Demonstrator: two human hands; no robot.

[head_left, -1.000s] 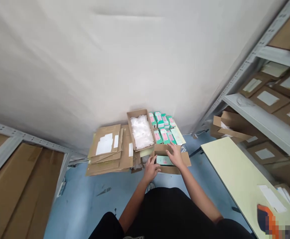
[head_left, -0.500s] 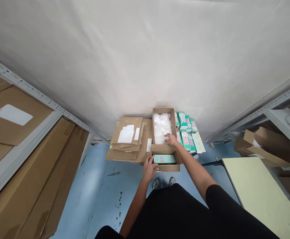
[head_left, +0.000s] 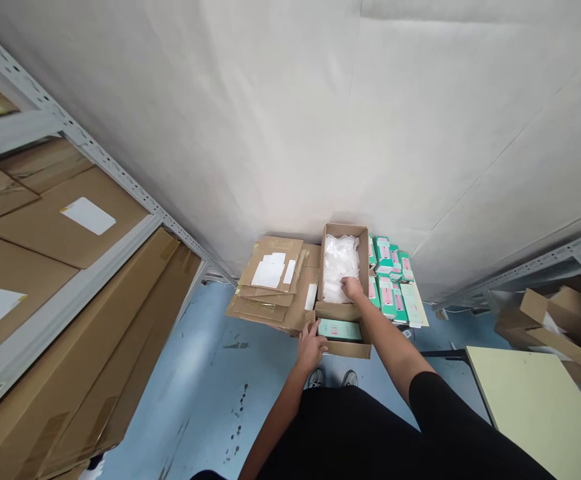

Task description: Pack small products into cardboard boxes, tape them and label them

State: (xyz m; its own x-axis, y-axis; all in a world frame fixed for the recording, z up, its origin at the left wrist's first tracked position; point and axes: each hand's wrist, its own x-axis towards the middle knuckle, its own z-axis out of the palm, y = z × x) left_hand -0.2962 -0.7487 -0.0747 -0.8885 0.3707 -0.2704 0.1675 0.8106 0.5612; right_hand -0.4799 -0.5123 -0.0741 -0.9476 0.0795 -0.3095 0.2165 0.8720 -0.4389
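Observation:
My left hand (head_left: pixel 311 347) is closed on the left wall of a small open cardboard box (head_left: pixel 348 350), its fingertips near a mint-green product box (head_left: pixel 339 329) lying inside. Just beyond stands a larger open carton (head_left: pixel 364 248) filled with crumpled, whitish see-through plastic packaging (head_left: pixel 339 259). My right hand (head_left: pixel 352 289) reaches into that carton with its fingers pinched together at the plastic. The fingertips are partly hidden. Several green-and-pink packs (head_left: pixel 386 293) stand in rows to the right of the carton.
Flattened cardboard sheets (head_left: pixel 273 260) with white labels are stacked left of the cartons. Metal shelving (head_left: pixel 115 250) with large cardboard boxes (head_left: pixel 65 360) lines the left. A pale yellow tabletop (head_left: pixel 530 393) and opened cartons (head_left: pixel 560 327) are at right. A grey wall (head_left: pixel 290 120) rises behind.
The view has shifted, so the cartons appear farther right and lower. My right fingers, spread over the plastic before, are now drawn together. My left hand stays at the small box's left side.

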